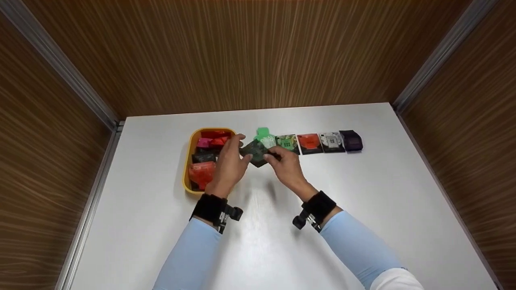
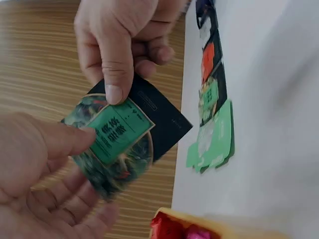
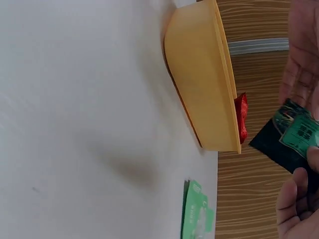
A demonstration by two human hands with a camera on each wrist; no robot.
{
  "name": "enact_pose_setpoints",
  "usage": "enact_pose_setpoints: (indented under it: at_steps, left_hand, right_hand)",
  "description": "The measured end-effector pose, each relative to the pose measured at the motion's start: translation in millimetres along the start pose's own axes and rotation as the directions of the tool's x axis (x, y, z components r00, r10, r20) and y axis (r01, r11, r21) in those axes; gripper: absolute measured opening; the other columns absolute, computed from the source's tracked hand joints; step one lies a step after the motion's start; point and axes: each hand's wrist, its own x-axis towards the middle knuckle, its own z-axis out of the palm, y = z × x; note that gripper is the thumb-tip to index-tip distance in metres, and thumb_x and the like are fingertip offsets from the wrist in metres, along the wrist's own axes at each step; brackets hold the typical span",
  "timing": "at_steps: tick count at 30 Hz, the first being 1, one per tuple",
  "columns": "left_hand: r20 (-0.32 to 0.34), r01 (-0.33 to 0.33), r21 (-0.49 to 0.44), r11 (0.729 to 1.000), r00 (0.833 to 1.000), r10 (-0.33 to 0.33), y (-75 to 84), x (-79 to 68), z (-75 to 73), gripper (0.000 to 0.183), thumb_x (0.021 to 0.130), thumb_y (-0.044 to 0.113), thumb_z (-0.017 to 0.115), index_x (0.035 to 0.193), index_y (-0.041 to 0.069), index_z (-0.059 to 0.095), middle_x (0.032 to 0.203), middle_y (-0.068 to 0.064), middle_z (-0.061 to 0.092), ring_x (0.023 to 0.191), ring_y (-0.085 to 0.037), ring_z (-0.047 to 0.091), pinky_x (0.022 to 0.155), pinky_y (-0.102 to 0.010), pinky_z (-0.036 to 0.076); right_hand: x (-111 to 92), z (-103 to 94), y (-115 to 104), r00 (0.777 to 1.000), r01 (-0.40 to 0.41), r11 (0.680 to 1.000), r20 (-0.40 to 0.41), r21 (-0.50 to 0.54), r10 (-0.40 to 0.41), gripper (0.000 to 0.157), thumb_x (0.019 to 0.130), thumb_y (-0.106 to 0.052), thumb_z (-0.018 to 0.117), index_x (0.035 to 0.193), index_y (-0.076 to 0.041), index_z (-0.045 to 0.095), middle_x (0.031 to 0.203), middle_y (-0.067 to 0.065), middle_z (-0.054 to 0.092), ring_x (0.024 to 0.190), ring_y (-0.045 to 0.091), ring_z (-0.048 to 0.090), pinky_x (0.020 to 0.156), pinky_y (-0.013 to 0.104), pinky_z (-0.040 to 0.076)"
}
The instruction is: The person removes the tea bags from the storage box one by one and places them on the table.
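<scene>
Yellow tray (image 1: 187, 169): it is standing leftmost on the white desk (image 1: 282, 249), holding a red packet (image 1: 202, 171) among other wrapped packets.
Left hand (image 1: 229, 165): you are laying the thumb over the front of the black-and-green sachet (image 2: 122, 132), fingers behind, so it is lightly pinching that side.
Sachet's place: it is hanging in the air between your hands, above the desk, right of the tray.
Handling: you are probably doing best by pinching lightly near the edges, one hand leading and the other steadying, so the wrapper is not creasing.
Direction: it is tilting like a diamond, one corner pointing back toward you; being nearly square, it is showing no sure long axis.
Green packet (image 1: 266, 139): it is lying beyond the sachet.
Right hand (image 1: 287, 165): you are clamping the sachet's black end between thumb and curled fingers.
Row: green-label sachet (image 1: 288, 142), red-label sachet (image 1: 309, 143), white-label sachet (image 1: 332, 142) and dark purple packet (image 1: 353, 141) are running rightward.
</scene>
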Motion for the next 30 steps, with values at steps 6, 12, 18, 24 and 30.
enact_pose_setpoints:
  at_steps: [6,12,18,24,30]
  left_hand:
    - [0.006,0.008,0.014,1.000,1.000,-0.008,-8.0,-16.0,30.3,0.066,0.098,0.003,0.071,0.157,0.005,0.040,0.150,-0.024,0.049,0.129,-0.039,0.060,0.108,-0.052,0.051]
    - [0.106,-0.206,0.278,0.938,0.977,0.183,-20.1,-42.3,69.2,0.039,0.095,-0.005,0.064,0.134,0.000,0.066,0.133,-0.022,0.061,0.124,-0.041,0.060,0.104,-0.049,0.053]
    - [0.166,-0.302,0.448,0.842,0.953,0.253,-34.6,-55.5,91.0,0.038,0.088,-0.001,0.071,0.126,0.000,0.070,0.126,-0.019,0.064,0.122,-0.038,0.060,0.107,-0.045,0.050]
    - [0.199,-0.308,0.532,0.789,0.951,0.237,-43.0,-59.4,91.5,0.032,0.091,0.005,0.069,0.122,-0.004,0.071,0.124,-0.023,0.067,0.121,-0.041,0.062,0.099,-0.049,0.054]
    - [0.154,-0.277,0.574,0.770,0.961,0.230,-49.7,-55.2,85.8,0.025,0.090,0.005,0.070,0.113,-0.006,0.070,0.107,-0.021,0.068,0.106,-0.040,0.065,0.091,-0.048,0.055]
  right_hand:
    - [-10.6,0.8,21.1,0.928,-0.349,0.854,0.018,0.386,0.371,0.010,0.101,-0.005,0.066,0.099,0.004,0.070,0.088,0.023,0.076,0.068,0.016,0.074,0.061,0.031,0.063]
    - [-21.5,10.8,43.0,0.853,-0.518,0.807,0.099,0.283,0.513,0.011,0.099,-0.007,0.067,0.098,0.004,0.070,0.073,0.013,0.075,0.055,0.015,0.071,0.054,0.031,0.060]
    - [-26.6,22.0,49.8,0.819,-0.573,0.803,0.156,0.164,0.552,0.011,0.098,-0.006,0.067,0.091,0.003,0.069,0.064,0.009,0.072,0.045,0.013,0.065,0.045,0.028,0.055]
    - [-22.2,31.5,44.7,0.876,-0.431,0.869,0.121,-0.241,0.468,0.025,0.096,-0.023,0.072,0.077,-0.007,0.076,0.069,0.006,0.074,0.059,0.016,0.065,0.058,0.030,0.052]
    - [-19.1,36.4,39.9,0.906,-0.341,0.839,0.089,-0.424,0.413,0.025,0.091,-0.030,0.074,0.077,-0.010,0.075,0.084,0.011,0.078,0.083,0.034,0.074,0.074,0.048,0.058]
